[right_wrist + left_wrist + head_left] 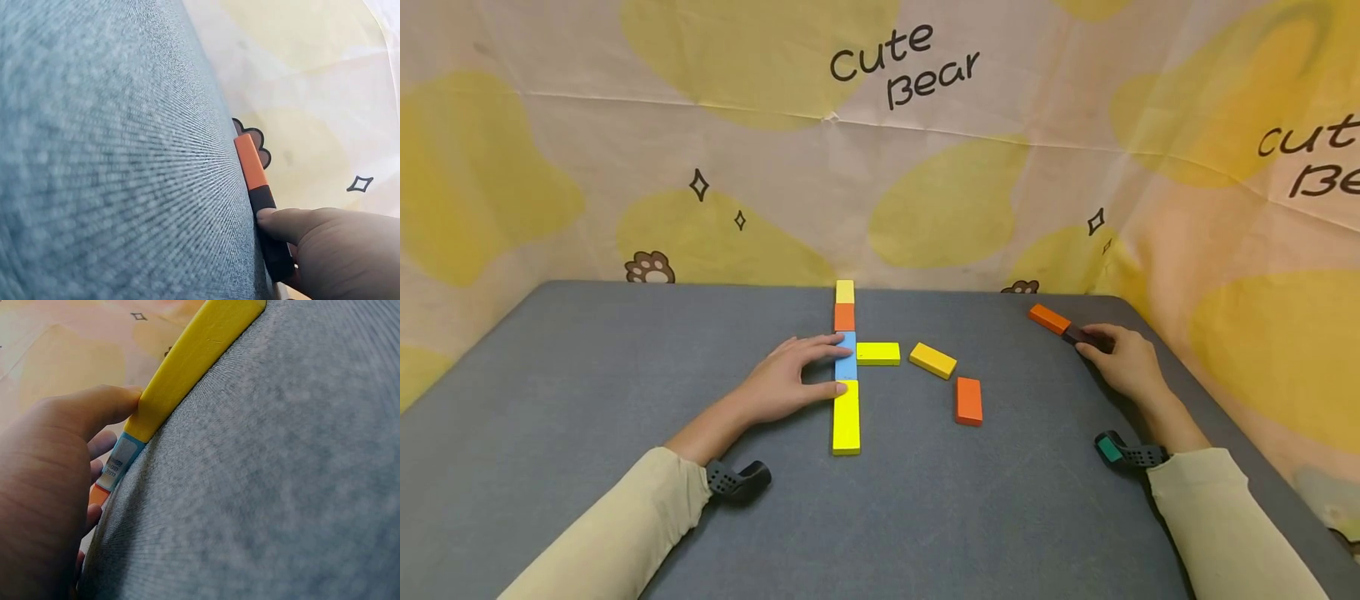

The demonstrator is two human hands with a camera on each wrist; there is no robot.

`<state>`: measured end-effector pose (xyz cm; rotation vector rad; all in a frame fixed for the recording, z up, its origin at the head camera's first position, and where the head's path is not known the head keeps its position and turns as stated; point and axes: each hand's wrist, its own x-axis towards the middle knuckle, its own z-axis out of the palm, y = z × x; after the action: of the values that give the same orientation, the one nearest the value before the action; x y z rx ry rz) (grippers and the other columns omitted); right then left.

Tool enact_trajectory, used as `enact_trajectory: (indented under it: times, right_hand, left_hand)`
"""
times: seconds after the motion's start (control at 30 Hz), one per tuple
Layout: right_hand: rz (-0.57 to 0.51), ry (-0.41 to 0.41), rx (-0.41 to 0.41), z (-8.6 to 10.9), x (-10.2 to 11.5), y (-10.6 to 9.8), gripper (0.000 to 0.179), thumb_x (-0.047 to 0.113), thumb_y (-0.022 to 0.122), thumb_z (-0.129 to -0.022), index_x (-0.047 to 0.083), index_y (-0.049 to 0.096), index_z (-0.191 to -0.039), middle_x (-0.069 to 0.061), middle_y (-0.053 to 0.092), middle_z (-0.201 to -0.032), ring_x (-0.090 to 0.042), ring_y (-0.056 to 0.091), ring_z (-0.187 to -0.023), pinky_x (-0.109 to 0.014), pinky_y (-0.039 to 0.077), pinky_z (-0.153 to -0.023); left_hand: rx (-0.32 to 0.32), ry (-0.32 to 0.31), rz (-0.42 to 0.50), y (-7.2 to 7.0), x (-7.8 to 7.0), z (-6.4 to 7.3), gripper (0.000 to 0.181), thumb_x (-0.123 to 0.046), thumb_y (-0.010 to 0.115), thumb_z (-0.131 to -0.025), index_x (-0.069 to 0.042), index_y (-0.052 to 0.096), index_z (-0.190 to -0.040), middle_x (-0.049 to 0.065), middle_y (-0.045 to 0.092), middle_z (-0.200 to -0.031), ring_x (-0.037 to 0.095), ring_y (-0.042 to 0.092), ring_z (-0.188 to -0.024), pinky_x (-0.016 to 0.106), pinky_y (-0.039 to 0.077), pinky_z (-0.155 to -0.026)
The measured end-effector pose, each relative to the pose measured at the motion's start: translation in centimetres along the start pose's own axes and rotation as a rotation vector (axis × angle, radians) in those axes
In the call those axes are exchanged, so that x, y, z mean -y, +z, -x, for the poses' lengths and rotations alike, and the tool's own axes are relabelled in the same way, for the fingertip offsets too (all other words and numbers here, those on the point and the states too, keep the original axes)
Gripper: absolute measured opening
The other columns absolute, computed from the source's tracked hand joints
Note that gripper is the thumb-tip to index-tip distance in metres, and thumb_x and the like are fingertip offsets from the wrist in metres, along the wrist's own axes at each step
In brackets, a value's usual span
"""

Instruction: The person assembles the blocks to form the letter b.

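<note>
My left hand rests on a straight column of blocks, its fingers stretched over a blue block. Its thumb touches the upper end of a long yellow block; the left wrist view shows this thumb contact too. Farther up the column are an orange block and a pale yellow block. At the right, my right hand pinches a black block, partly hidden by the fingers. An orange block lies end to end with that black block.
A yellow block sticks out sideways from the blue block. To its right lie a slanted yellow block and an orange block. The grey table meets a patterned cloth at its back edge.
</note>
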<state>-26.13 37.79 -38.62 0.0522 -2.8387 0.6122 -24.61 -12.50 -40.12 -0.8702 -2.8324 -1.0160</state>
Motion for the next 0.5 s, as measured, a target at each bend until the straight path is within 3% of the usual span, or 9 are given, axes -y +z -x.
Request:
enact_trajectory:
  times: [0.2, 0.37, 0.5]
  right_hand:
    - [0.035, -0.018, 0.105, -0.1, 0.9, -0.9, 0.047, 0.028, 0.067, -0.098, -0.006, 0.061, -0.131, -0.033, 0.066, -0.119, -0.047, 0.062, -0.105, -0.060, 0.049, -0.086]
    - [0.055, -0.096, 0.233, -0.4, 2.0, -1.7, 0.050, 0.025, 0.068, -0.096, -0.006, 0.059, -0.134, -0.032, 0.065, -0.123, -0.048, 0.063, -0.109, -0.062, 0.050, -0.091]
    - [0.064, -0.167, 0.298, -0.5, 2.8, -1.8, 0.048, 0.022, 0.070, -0.093, -0.004, 0.060, -0.133, -0.028, 0.069, -0.118, -0.044, 0.065, -0.103, -0.058, 0.053, -0.087]
  left_hand:
    - [0.000, 0.003, 0.000, -0.1, -0.1, 0.0, 0.055, -0.039, 0.073, -0.091, -0.023, 0.060, -0.142, 0.002, 0.047, -0.159, 0.029, 0.040, -0.149, 0.061, 0.013, -0.127]
    - [0.006, 0.002, 0.001, -0.2, -0.2, 0.0, 0.055, -0.039, 0.073, -0.091, -0.022, 0.060, -0.142, 0.003, 0.046, -0.159, 0.030, 0.040, -0.150, 0.061, 0.013, -0.127]
    - [0.007, -0.001, -0.003, -0.1, -0.2, 0.0, 0.055, -0.038, 0.073, -0.091, -0.022, 0.060, -0.142, 0.003, 0.046, -0.159, 0.030, 0.040, -0.150, 0.061, 0.013, -0.127]
